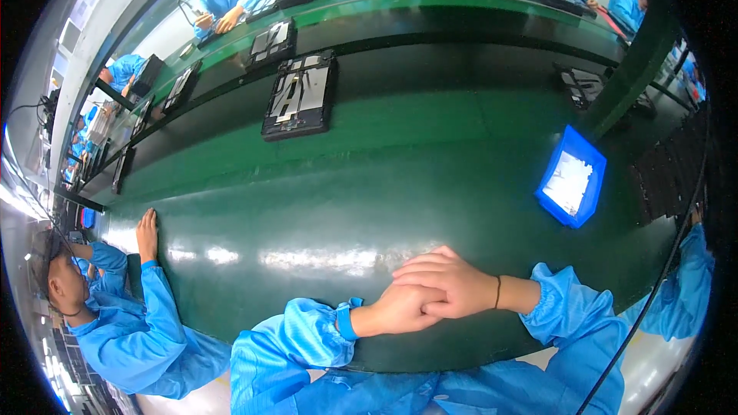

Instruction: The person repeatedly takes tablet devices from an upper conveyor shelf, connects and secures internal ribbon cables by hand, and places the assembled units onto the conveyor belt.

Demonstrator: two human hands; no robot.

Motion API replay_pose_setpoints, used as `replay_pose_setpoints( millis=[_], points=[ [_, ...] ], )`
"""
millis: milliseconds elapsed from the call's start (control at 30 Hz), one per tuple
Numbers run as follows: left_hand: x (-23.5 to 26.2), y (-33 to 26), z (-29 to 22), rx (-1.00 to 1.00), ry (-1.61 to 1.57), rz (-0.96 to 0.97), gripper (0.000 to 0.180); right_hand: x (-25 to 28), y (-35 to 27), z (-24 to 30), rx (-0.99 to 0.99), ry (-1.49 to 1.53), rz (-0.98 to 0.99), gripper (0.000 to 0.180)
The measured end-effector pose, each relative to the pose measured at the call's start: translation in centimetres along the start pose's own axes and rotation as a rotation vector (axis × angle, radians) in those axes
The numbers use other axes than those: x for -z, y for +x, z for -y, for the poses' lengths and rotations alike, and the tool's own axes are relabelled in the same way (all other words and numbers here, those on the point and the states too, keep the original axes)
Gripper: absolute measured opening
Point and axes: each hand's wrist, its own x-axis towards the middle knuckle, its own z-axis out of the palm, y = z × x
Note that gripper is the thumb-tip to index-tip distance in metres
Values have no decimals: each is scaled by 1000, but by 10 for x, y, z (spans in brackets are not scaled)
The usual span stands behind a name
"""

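Observation:
My hands rest together near the front edge of the green tabletop [307, 215]. My right hand [460, 284] lies over my left and is closed round it, with its thumb at the near side. Beneath it, my left hand [396, 310] shows its back, while its fingers are mostly hidden. I see no tool or part in either hand. Beyond my right hand stands a blue plastic bin [570, 215] holding small white pieces [569, 182]. Farther off, at centre left, lies an opened tablet-like device [301, 96] with its inner parts showing.
At my left a person in blue [146, 338] sits with one hand on the table. More opened devices [273, 42] lie along the far strip. A green post [634, 69] rises at the right, near dark stacked trays [669, 173]. A black cable [653, 292] hangs at the right.

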Motion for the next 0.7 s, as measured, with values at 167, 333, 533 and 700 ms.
replay_pose_setpoints(
  millis=[167, 333, 533, 700],
  points=[
    [2, 1, -3, -14, 11, 8, 16, 2, 0, 3, 0, -6, 7, 59],
    [3, 1, -4, 11, 16, 32, 17, 2, 1, 4, -10, 0, 14, 59],
    [6, 1, -6, 26, 18, 35, 18, 2, 2, 3, -12, 5, 18, 60],
    [6, 0, -6, 26, 6, 27, 18, 1, 2, 2, -12, 6, 21, 60]
  ],
)
